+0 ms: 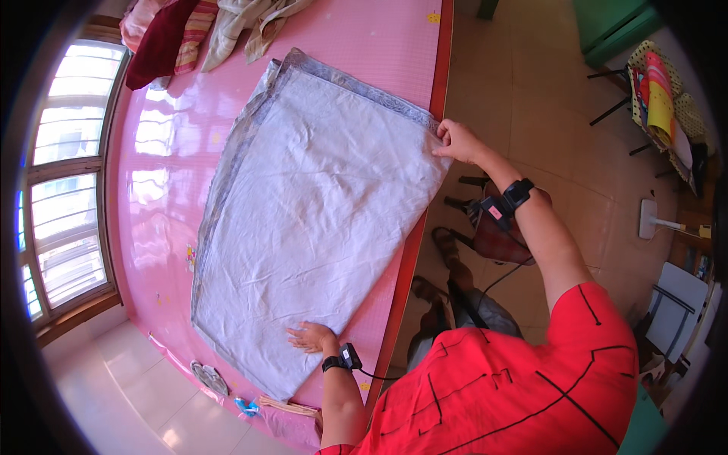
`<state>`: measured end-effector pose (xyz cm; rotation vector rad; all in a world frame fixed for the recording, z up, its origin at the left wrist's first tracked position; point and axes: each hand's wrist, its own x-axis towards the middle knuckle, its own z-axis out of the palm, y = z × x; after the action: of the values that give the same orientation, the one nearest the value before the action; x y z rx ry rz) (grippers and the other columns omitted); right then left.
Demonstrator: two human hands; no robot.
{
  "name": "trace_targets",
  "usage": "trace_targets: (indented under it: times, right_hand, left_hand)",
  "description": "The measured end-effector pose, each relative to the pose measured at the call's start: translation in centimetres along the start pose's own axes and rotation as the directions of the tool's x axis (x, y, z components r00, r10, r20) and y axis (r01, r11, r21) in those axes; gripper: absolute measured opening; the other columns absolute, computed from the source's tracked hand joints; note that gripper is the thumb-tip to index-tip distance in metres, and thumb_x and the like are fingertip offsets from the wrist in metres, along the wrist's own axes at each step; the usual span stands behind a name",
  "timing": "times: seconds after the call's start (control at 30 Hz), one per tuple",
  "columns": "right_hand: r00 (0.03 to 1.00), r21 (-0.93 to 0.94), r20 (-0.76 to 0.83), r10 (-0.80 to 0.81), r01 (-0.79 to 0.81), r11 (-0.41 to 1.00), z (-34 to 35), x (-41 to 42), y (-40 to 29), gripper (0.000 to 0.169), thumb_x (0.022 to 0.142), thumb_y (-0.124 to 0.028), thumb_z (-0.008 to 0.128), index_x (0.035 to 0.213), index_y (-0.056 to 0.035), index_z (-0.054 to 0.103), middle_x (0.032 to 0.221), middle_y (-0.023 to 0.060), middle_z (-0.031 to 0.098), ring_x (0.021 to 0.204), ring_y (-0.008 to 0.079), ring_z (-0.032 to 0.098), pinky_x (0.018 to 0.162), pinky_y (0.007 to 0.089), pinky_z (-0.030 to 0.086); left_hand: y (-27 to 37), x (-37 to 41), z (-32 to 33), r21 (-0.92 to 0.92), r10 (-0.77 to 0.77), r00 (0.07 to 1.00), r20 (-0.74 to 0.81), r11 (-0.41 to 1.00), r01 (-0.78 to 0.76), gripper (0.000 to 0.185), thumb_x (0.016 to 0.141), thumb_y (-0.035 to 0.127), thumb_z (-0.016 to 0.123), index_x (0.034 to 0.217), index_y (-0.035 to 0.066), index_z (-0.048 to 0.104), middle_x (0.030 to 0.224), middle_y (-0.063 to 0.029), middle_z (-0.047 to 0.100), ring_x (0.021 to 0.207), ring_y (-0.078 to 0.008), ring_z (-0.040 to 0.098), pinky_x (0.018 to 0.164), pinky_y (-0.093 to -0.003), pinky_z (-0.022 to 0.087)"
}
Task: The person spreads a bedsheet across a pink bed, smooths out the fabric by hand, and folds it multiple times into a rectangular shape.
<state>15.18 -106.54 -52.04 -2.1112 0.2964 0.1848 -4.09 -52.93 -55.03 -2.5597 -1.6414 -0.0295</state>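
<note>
A large folded cloth point(307, 216), pale grey-white with a patterned blue-grey side showing along its far and upper edges, lies on a pink table cover point(165, 227). Soft creases run over its upper layer. My right hand point(458, 141) pinches the cloth's corner at the table's edge, thumb and fingers closed on it. Lower down, my left hand point(310, 338) rests flat on the cloth near its near edge, fingers apart. Each wrist wears a black strap with a small device.
Crumpled fabrics point(165, 40) are piled at the table's upper left. Beside my legs stands a stool with a checked seat point(500, 239). A chair bearing colourful items point(660, 102) is at the right. Grey cloth point(209, 377) and a folded pink item point(293, 424) lie at the lower table edge.
</note>
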Motion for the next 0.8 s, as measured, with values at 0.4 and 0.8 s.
trace_targets:
  times: [0.4, 0.8]
  right_hand:
    - [0.969, 0.618, 0.229, -0.097, -0.068, 0.783, -2.7, -1.8, -0.2, 0.015, 0.081, -0.007, 0.064, 0.080, -0.0049, 0.049, 0.072, -0.0056, 0.045, 0.065, 0.0029, 0.042, 0.057, 0.0190, 0.036]
    - [0.990, 0.243, -0.030, -0.134, 0.138, 0.960, -0.9, -0.6, 4.9, 0.020, 0.079, -0.010, 0.067, 0.074, -0.0040, 0.049, 0.062, -0.0037, 0.045, 0.058, 0.0040, 0.041, 0.053, 0.0194, 0.035]
  left_hand:
    - [-0.1, 0.1, 0.3, -0.006, 0.037, 0.998, -0.050, 0.999, -0.038, 0.051, 0.091, 0.042, 0.036, 0.138, 0.023, 0.029, 0.143, -0.0113, 0.028, 0.130, -0.0298, 0.027, 0.103, -0.0479, 0.022]
    - [-1.5, 1.3, 0.9, -0.074, 0.133, 0.986, -0.100, 0.987, -0.141, 0.051, 0.092, 0.040, 0.034, 0.138, 0.018, 0.031, 0.141, -0.0162, 0.028, 0.130, -0.0317, 0.026, 0.102, -0.0474, 0.023]
